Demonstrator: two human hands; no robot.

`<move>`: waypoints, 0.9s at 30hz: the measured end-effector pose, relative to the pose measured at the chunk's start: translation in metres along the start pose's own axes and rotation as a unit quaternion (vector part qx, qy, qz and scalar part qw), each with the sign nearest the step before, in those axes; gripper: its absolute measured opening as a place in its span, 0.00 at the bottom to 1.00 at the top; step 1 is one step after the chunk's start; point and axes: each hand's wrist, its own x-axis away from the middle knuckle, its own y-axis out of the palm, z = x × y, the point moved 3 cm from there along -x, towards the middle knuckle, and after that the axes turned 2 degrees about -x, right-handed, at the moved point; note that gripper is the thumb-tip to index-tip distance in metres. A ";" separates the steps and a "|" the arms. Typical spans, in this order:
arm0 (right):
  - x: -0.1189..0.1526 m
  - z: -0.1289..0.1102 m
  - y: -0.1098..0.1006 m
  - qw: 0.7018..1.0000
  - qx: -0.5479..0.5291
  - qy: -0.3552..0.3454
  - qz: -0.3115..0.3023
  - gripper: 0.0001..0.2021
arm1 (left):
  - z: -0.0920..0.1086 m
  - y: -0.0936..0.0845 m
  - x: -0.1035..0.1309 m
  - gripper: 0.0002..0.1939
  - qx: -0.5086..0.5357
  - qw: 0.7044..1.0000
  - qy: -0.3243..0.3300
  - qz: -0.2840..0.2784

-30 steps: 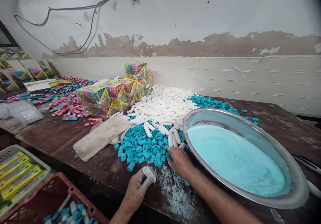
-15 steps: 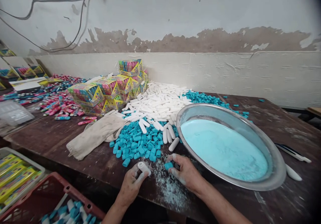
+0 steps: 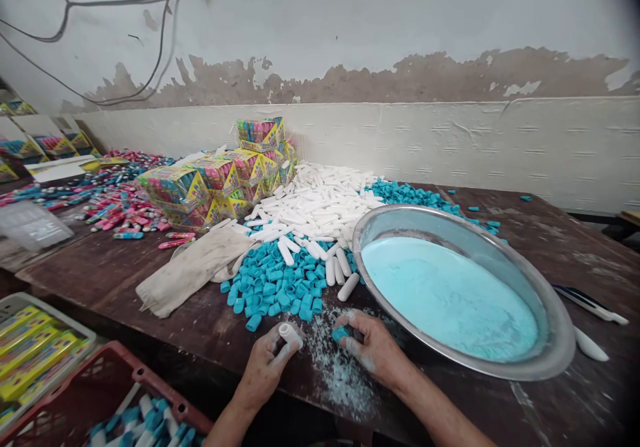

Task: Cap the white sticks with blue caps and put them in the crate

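Near the table's front edge, my left hand (image 3: 274, 352) is closed around a small white plastic tube (image 3: 289, 333), its narrow neck pointing up and away. A short gap to the right, my right hand (image 3: 369, 341) pinches a blue cap (image 3: 341, 333) between thumb and fingers. Cap and tube are apart. Pale blue powder (image 3: 345, 383) is scattered on the table between and below the hands, and powder coats the fingertips. Just beyond the hands lies a heap of loose blue caps (image 3: 277, 277), with a pile of white tubes (image 3: 320, 207) behind it.
A wide metal basin (image 3: 565, 340) of light blue powder stands at right, beside a box cutter (image 3: 595, 305) and a white scoop-like piece (image 3: 591, 345). A cloth (image 3: 195, 270) lies left of the caps. Packed boxes (image 3: 175, 190) are stacked behind. A red crate (image 3: 125, 360) holds capped tubes.
The blue cap has turned slightly in my right fingers. My left hand still holds the tube in nearly the same place. The view has shifted a little.
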 end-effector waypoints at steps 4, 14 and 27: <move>0.004 0.000 -0.004 1.000 -0.019 0.015 0.019 0.06 | 0.022 0.007 -0.001 0.12 -0.036 0.998 0.035 -0.045; 0.014 -0.027 -0.013 0.997 -0.080 0.004 0.005 0.07 | 0.042 0.021 -0.003 0.12 -0.086 0.978 0.045 -0.184; 0.014 -0.006 -0.007 0.971 -0.197 0.102 -0.095 0.02 | 0.034 0.045 -0.010 0.15 -0.281 0.946 0.031 -0.156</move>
